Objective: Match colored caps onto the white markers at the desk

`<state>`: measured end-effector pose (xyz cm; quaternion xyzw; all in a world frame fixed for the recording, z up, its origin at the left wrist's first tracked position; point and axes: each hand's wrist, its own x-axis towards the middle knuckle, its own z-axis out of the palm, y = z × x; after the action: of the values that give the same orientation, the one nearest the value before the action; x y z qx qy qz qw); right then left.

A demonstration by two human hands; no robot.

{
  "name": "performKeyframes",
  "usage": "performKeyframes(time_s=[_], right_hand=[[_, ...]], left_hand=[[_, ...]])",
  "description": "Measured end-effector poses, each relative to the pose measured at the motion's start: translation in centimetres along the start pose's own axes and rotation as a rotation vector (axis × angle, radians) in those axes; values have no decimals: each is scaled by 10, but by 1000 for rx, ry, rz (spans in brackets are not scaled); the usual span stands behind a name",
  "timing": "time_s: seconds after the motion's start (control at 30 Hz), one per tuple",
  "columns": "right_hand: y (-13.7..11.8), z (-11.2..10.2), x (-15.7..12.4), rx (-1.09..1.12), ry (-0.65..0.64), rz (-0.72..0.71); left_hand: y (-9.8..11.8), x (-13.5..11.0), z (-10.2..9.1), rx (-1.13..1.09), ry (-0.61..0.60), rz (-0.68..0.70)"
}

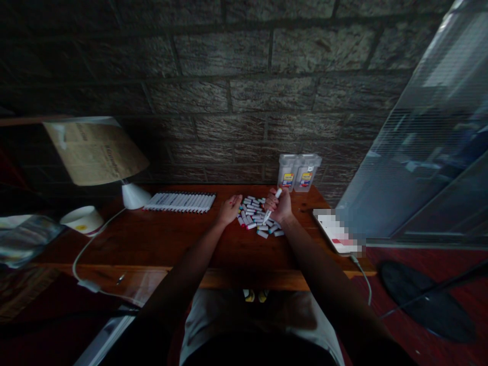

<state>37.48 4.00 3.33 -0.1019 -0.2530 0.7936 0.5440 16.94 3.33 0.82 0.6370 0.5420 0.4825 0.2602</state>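
Note:
On the wooden desk (160, 239) lies a loose pile of white markers (254, 216) with coloured caps. My right hand (280, 206) is closed round one white marker (272, 204), held tilted over the right side of the pile. My left hand (230, 209) rests at the left edge of the pile with its fingers curled, touching the markers; what it holds, if anything, I cannot make out. A neat row of white markers (180, 202) lies side by side to the left.
Two clear plastic marker boxes (298, 172) stand against the brick wall behind the pile. A lamp with a paper shade (95, 152) and white base stands at left, beside a white bowl (82, 219). A phone (337, 233) with a cable lies at right.

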Motion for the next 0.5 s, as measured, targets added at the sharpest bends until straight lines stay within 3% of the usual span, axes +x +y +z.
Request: performKeyframes(time_s=[0.5], right_hand=[[2,-1,1,45,28,24]], left_hand=[[-9,3,2,93,-29,48]])
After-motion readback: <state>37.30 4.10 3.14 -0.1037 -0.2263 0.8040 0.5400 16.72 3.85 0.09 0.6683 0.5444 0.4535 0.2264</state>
